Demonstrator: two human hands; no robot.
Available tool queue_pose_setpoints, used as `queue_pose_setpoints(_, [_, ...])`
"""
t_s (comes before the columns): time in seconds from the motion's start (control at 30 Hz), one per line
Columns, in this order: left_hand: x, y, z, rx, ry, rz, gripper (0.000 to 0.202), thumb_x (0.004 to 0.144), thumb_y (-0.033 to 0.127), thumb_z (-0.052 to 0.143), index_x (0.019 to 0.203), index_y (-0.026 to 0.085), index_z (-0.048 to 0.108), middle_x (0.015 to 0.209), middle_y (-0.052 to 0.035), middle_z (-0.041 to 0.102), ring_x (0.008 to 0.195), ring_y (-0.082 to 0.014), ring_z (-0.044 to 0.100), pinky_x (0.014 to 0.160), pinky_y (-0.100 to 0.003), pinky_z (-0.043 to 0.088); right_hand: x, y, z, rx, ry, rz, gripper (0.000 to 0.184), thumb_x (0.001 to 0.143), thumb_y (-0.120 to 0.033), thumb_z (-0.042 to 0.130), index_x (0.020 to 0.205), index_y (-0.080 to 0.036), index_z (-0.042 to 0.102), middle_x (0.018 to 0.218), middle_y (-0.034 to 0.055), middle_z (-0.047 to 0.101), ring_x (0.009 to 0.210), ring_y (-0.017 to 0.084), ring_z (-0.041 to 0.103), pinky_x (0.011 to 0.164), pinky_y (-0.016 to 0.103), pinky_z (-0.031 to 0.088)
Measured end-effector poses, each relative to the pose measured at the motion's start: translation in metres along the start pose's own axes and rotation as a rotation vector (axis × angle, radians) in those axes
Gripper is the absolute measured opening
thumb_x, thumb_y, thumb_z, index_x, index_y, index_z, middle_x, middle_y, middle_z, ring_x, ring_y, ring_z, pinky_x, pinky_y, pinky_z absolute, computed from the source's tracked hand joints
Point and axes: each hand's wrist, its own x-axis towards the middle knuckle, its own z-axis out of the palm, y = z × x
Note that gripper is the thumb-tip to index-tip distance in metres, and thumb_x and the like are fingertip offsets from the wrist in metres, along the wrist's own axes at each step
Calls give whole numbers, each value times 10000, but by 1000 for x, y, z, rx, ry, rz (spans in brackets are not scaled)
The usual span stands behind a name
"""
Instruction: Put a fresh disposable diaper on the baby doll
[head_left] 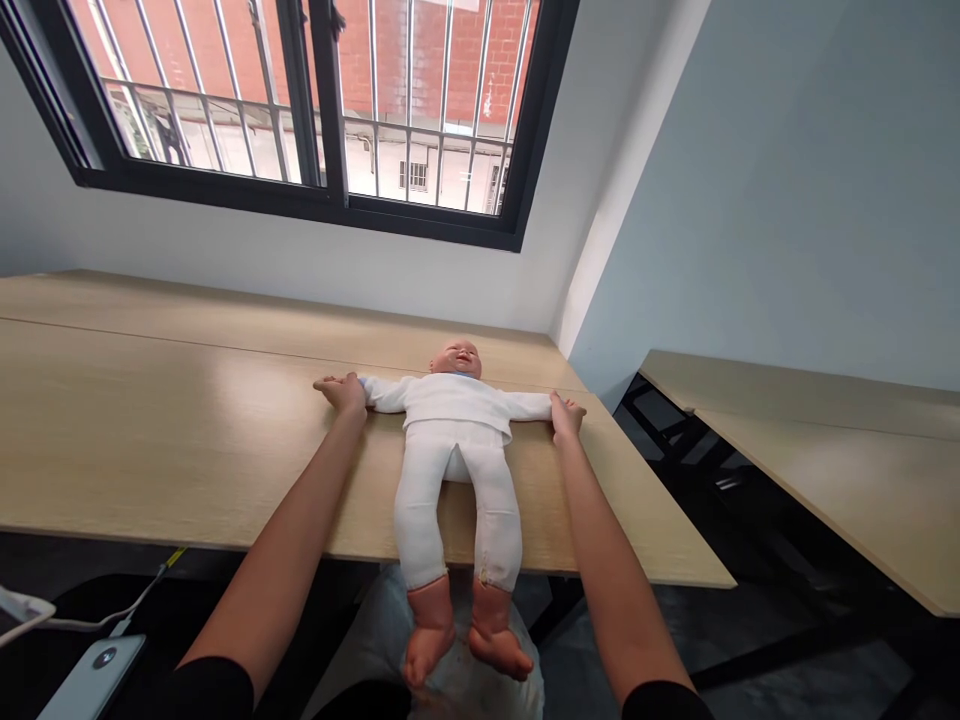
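A baby doll (456,410) in a white long-sleeved top and white trousers lies on its back on the wooden table (187,430). Its head points to the window side, and its bare feet hang past the table's front edge. Both doll arms are stretched out sideways. My left hand (345,393) is closed around the end of the doll's arm on the left. On the other side, my right hand (566,416) grips the end of the opposite arm. The doll's hands are mostly hidden by my fingers.
A dark-framed window (337,200) with bars is in the wall behind the table. Another wooden table (825,430) stands to the right across a gap. At lower left lies a pale power bank (94,680) with a white cable (135,605).
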Motion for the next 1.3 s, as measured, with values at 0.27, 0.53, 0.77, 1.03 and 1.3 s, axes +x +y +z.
queue_pose_setpoints(0.27, [-6, 7, -25, 302, -4, 149, 105, 808, 239, 540, 748, 195, 466, 858, -82, 612, 983, -272, 601, 926, -411, 463, -3, 0, -13, -269, -13, -29, 302, 921, -320, 427, 1069, -115, 593, 1113, 193, 635, 1144, 339, 552, 918, 391, 424])
queue_pose_setpoints(0.53, [-3, 12, -36, 589, -93, 151, 199, 848, 301, 475, 858, 159, 613, 1015, -169, 667, 1096, -364, 567, 961, -477, 393, 3, 3, -19, -334, -53, -98, 239, 931, -205, 470, 1015, -102, 669, 1104, 135, 649, 1063, 229, 582, 910, 350, 431])
queue_pose_setpoints(0.77, [-1, 12, -35, 689, -153, 177, 405, 940, 295, 297, 1061, 103, 632, 1122, -211, 642, 1134, -369, 558, 962, -485, 386, 9, 6, -19, -252, -39, -91, 178, 926, -251, 556, 969, -112, 659, 1065, 96, 652, 1023, 190, 590, 938, 370, 450])
queue_pose_setpoints(1.03, [-3, 13, -37, 729, -166, 231, 429, 956, 298, 285, 1092, 95, 637, 1136, -221, 632, 1150, -374, 539, 939, -482, 402, 16, 12, -19, -90, 14, -51, 242, 844, -163, 509, 947, -126, 724, 999, 101, 706, 968, 193, 644, 840, 250, 476])
queue_pose_setpoints(1.3, [-1, 9, -35, 743, -168, 303, 434, 967, 280, 280, 1092, 84, 647, 1139, -213, 628, 1137, -350, 541, 886, -418, 434, 21, 17, -18, -62, 11, -21, 274, 804, -196, 510, 979, -145, 715, 1016, 59, 709, 948, 195, 653, 816, 243, 494])
